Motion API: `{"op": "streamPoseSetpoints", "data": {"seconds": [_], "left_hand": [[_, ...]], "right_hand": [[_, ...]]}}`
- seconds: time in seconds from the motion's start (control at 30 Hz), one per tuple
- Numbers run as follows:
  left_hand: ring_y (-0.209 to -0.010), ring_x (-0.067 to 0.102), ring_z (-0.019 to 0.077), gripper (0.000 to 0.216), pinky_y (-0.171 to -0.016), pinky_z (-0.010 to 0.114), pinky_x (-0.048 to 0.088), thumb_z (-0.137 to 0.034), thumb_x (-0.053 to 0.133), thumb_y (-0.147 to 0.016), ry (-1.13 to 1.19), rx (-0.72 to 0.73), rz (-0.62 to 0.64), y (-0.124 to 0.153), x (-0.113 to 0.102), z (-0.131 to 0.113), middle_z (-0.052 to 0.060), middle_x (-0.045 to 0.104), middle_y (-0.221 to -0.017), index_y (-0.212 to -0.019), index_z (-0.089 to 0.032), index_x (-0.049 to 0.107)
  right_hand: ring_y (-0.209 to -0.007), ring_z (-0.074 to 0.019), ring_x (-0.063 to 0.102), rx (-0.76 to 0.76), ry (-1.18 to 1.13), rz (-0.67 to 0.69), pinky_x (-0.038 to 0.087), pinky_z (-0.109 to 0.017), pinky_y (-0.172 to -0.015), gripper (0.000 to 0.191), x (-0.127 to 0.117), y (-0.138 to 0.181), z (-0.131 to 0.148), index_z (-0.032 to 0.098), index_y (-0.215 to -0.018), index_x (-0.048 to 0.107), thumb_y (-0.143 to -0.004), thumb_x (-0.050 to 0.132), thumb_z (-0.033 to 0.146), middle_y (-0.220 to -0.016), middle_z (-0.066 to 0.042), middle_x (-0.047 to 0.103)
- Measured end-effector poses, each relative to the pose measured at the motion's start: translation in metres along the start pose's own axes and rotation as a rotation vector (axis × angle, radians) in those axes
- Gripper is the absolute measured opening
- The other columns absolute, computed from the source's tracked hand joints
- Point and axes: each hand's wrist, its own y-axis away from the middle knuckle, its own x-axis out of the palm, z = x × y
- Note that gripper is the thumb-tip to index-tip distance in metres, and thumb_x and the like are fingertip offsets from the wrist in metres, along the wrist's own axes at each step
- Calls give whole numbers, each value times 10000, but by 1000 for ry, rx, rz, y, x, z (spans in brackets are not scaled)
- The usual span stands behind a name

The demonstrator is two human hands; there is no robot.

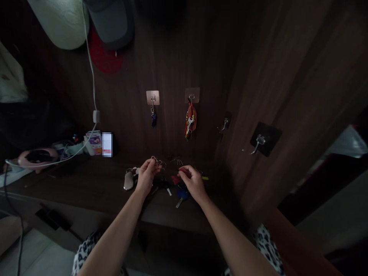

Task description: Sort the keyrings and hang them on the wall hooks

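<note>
- The left hand is raised over a dark wooden shelf, with its fingers pinched on a small wire key ring that is held up toward the wall.
- The right hand is closed on a red key fob, which is partly hidden by the fingers.
- The hands are held apart, with their fingertips turned toward each other across a narrow gap.
- A blue-headed key is lying just below the right hand, which is nearer to it than the left; its long axis is angled down and left, blade toward the person.
- A silver fob is lying just beside the left hand, on its outer side.
- On the wooden wall ahead, a dark key holder is hung from an adhesive hook, and a colourful key bundle from a second adhesive hook.
</note>
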Motion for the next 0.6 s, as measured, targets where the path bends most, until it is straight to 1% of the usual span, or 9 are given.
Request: {"op": "streamPoseSetpoints", "data": {"seconds": [0.13,0.27,0.43,0.6], "left_hand": [[-652,619,87,319,-615,195,443,-401,705,-617,2,14,-3,-2,-1,2,-33,634,-748,-808,-186,566],[-685,617,91,303,-610,191,429,-395,691,-639,4,19,20,-2,-2,3,-29,631,-768,-829,-194,566],[-704,610,88,285,-622,186,423,-364,687,-657,37,17,36,-2,-1,3,-27,628,-762,-859,-197,573],[-706,600,81,262,-608,176,410,-337,693,-653,44,23,34,0,0,1,-34,619,-767,-843,-202,573]], "right_hand": [[-690,-186,626,-28,34,-14,469,-283,-649,174,-1,1,5,197,-817,583,-764,537,356,-701,-28,660],[-733,-181,612,-92,76,-28,459,-275,-681,158,-3,1,8,200,-817,603,-768,535,334,-756,-28,654],[-765,-183,612,-117,65,-25,463,-279,-699,157,-2,0,6,205,-838,618,-775,537,324,-794,-30,658],[-799,-183,619,-140,40,-17,471,-293,-729,148,-2,0,5,216,-852,628,-786,533,309,-836,-35,660]]}}
